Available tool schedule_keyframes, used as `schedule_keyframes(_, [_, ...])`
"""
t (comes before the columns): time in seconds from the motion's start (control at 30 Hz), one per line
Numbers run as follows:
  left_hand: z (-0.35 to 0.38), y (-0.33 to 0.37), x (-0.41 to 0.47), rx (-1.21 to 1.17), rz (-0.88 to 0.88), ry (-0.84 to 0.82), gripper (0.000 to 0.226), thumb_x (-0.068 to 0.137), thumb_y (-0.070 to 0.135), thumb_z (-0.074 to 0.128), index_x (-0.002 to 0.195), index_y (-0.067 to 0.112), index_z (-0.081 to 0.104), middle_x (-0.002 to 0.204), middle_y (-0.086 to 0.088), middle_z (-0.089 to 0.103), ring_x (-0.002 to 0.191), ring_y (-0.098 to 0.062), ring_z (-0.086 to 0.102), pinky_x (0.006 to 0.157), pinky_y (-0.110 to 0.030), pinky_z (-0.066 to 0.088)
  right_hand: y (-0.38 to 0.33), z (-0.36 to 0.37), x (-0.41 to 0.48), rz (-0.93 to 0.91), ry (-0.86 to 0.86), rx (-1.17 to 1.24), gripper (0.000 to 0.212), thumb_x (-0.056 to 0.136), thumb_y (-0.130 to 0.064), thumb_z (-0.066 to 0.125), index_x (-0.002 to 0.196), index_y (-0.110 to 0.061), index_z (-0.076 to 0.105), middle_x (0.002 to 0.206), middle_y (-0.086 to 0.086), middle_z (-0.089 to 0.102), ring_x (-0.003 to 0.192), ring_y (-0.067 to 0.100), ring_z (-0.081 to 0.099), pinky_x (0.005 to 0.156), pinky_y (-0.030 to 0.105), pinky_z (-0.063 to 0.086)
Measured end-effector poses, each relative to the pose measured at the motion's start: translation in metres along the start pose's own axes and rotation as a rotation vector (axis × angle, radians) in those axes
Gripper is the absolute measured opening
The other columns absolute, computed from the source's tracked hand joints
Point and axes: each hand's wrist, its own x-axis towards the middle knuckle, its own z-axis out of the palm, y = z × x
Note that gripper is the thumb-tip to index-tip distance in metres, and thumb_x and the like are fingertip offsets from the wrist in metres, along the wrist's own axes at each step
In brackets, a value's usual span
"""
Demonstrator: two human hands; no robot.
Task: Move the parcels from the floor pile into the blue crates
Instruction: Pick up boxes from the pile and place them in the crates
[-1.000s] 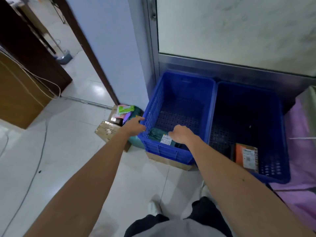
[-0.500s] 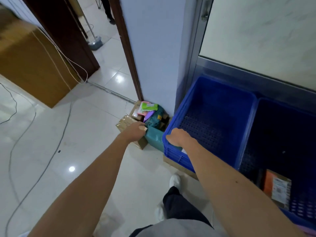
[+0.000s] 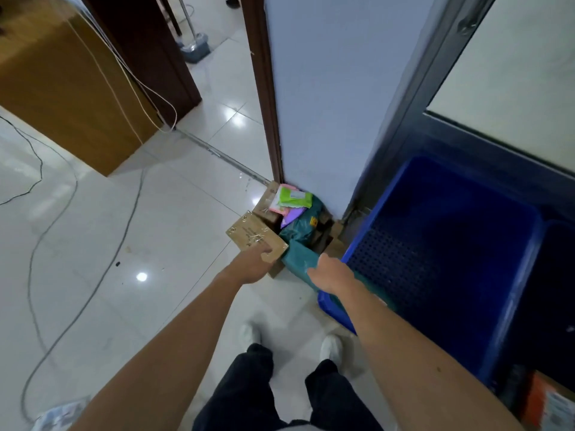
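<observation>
Head view. Found the parcel pile on the glossy white tiled floor (image 3: 174,231), pressed into the corner between a pale blue-grey wall (image 3: 326,104) and a blue perforated plastic crate (image 3: 435,259).

Saw a flat brown cardboard box (image 3: 252,233) at the pile's near left, long axis slanting from far left to near right, broad printed face up. Held that box's near right end in the left hand (image 3: 250,264), fingers curled round the edge, grip narrow and full of cardboard.

Noted a teal plastic mailer bag (image 3: 298,255) just beside the box on its right, long axis running away toward the wall, near end toward the feet. Rested the right hand (image 3: 329,272) knuckles up on the bag's near end, beside the crate's corner, fingers bent down out of sight. Could not tell whether that grip pinched the bag or merely lay on it.

Spotted green, pink and purple soft packets (image 3: 292,202) heaped at the back of the pile. Glimpsed a second, darker blue crate (image 3: 553,290) touching the first on its right, with an orange-labelled cardboard parcel (image 3: 547,402) lying inside.
</observation>
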Motion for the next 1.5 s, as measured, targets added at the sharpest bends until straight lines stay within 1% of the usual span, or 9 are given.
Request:
schedule_keyframes(0.27, [-0.038, -0.076, 0.123, 0.094, -0.012, -0.185, 0.052, 0.098, 0.018, 0.051, 0.149, 0.022, 0.042, 0.155, -0.007, 0.04, 0.139, -0.027, 0.041, 0.113, -0.033, 0.033, -0.071, 0.035, 0.089, 0.18, -0.065, 0.153, 0.052, 0.099, -0.044, 0.044, 0.132, -0.004, 0.051, 0.133, 0.019, 0.057, 0.12, 0.036, 0.055, 0.091, 0.038, 0.045])
schedule_keyframes(0.43, [-0.062, -0.141, 0.212, 0.12, -0.05, -0.22, 0.047, 0.097, 0.028, 0.047, 0.144, 0.032, 0.047, 0.136, -0.006, 0.059, 0.124, -0.026, 0.053, 0.104, -0.032, 0.041, -0.109, 0.073, 0.157, 0.307, -0.115, 0.29, 0.048, 0.098, -0.043, 0.049, 0.125, -0.004, 0.06, 0.128, 0.017, 0.062, 0.115, 0.034, 0.059, 0.085, 0.034, 0.043])
schedule_keyframes(0.63, [-0.069, -0.218, 0.318, 0.205, -0.09, -0.237, 0.051, 0.097, 0.028, 0.047, 0.147, 0.029, 0.043, 0.144, -0.008, 0.052, 0.132, -0.027, 0.049, 0.109, -0.036, 0.039, -0.123, 0.117, 0.249, 0.413, -0.124, 0.388, 0.05, 0.099, -0.046, 0.045, 0.124, -0.005, 0.061, 0.123, 0.014, 0.063, 0.11, 0.033, 0.059, 0.08, 0.032, 0.039])
schedule_keyframes(0.73, [-0.057, -0.246, 0.363, 0.231, -0.073, -0.228, 0.052, 0.097, 0.03, 0.048, 0.148, 0.025, 0.039, 0.142, -0.011, 0.053, 0.126, -0.03, 0.052, 0.102, -0.037, 0.042, -0.121, 0.147, 0.293, 0.475, -0.141, 0.505, 0.032, 0.093, -0.038, 0.048, 0.107, -0.011, 0.06, 0.109, 0.012, 0.06, 0.101, 0.03, 0.058, 0.082, 0.032, 0.043])
schedule_keyframes(0.9, [-0.028, -0.275, 0.428, 0.208, -0.096, -0.179, 0.066, 0.096, 0.041, 0.051, 0.154, 0.017, 0.029, 0.149, -0.013, 0.044, 0.132, -0.033, 0.048, 0.106, -0.044, 0.04, -0.115, 0.2, 0.353, 0.642, -0.126, 0.601, 0.049, 0.096, -0.033, 0.044, 0.137, -0.007, 0.049, 0.135, 0.016, 0.051, 0.122, 0.035, 0.052, 0.106, 0.047, 0.045])
schedule_keyframes(1.1, [-0.004, -0.295, 0.472, 0.184, -0.113, -0.173, 0.07, 0.094, 0.032, 0.052, 0.157, 0.016, 0.024, 0.155, -0.012, 0.038, 0.139, -0.033, 0.041, 0.112, -0.045, 0.035, -0.101, 0.238, 0.389, 0.771, -0.098, 0.775, 0.046, 0.102, -0.033, 0.039, 0.14, -0.009, 0.047, 0.14, 0.016, 0.048, 0.123, 0.033, 0.049, 0.107, 0.043, 0.043])
schedule_keyframes(1.27, [0.012, -0.3, 0.481, -0.044, -0.153, -0.233, 0.07, 0.091, 0.026, 0.055, 0.155, 0.025, 0.027, 0.142, -0.006, 0.052, 0.125, -0.031, 0.051, 0.103, -0.04, 0.042, -0.087, 0.25, 0.399, 0.881, 0.017, 1.101, 0.054, 0.086, -0.049, 0.058, 0.129, -0.016, 0.053, 0.121, 0.007, 0.061, 0.099, 0.021, 0.059, 0.084, 0.035, 0.047])
schedule_keyframes(1.43, [0.006, -0.306, 0.476, -0.147, -0.202, -0.257, 0.078, 0.075, 0.038, 0.056, 0.149, 0.026, 0.038, 0.139, -0.003, 0.056, 0.123, -0.029, 0.054, 0.107, -0.048, 0.043, -0.081, 0.25, 0.395, 0.84, 0.047, 1.23, 0.076, 0.066, -0.064, 0.059, 0.13, -0.024, 0.056, 0.12, 0.002, 0.064, 0.107, 0.023, 0.061, 0.098, 0.044, 0.049])
schedule_keyframes(1.5, [0.002, -0.306, 0.471, -0.155, -0.206, -0.249, 0.078, 0.072, 0.04, 0.053, 0.148, 0.027, 0.041, 0.137, -0.002, 0.058, 0.122, -0.028, 0.055, 0.107, -0.048, 0.043, -0.086, 0.244, 0.388, 0.819, 0.027, 1.248, 0.075, 0.071, -0.065, 0.06, 0.133, -0.025, 0.052, 0.126, 0.001, 0.06, 0.111, 0.022, 0.057, 0.098, 0.043, 0.046])
